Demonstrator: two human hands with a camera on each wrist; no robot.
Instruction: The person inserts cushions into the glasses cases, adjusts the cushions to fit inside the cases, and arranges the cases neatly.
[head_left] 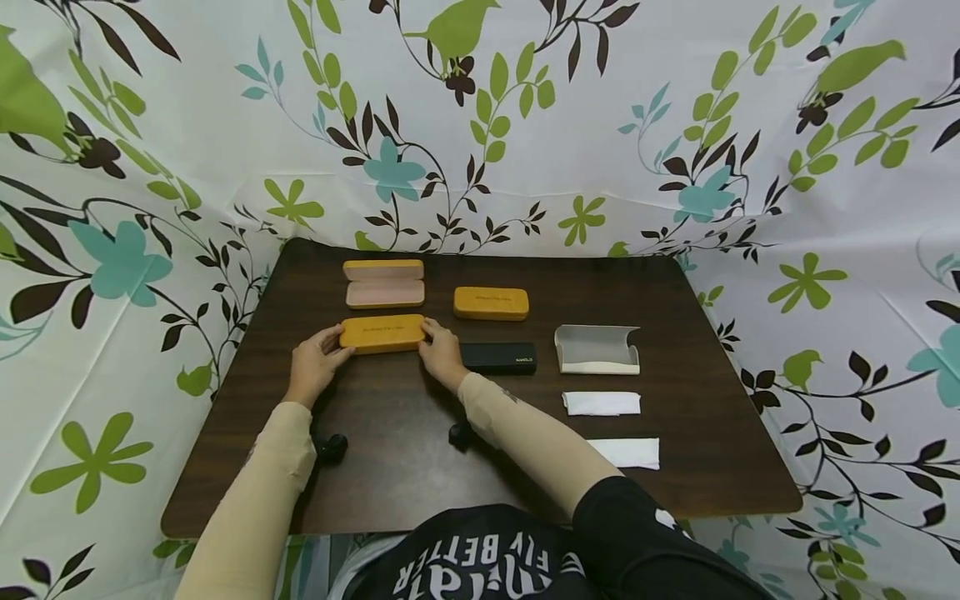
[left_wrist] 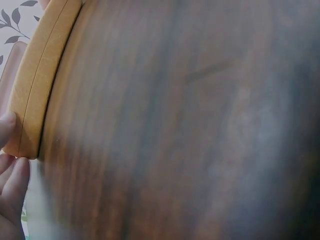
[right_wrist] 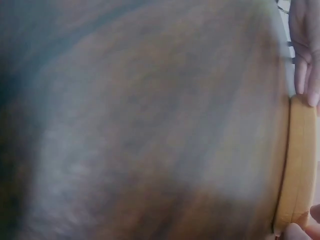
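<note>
One left hand grips a closed yellow case by its left end, just in front of an open yellow case; right hand grips the other end. Rightward: second yellow case, black case, pale case, white cloths.

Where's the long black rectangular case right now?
In the head view, the long black case lies on the dark brown table, just right of the right hand and just nearer the person than the unheld closed yellow rectangular case.
</note>
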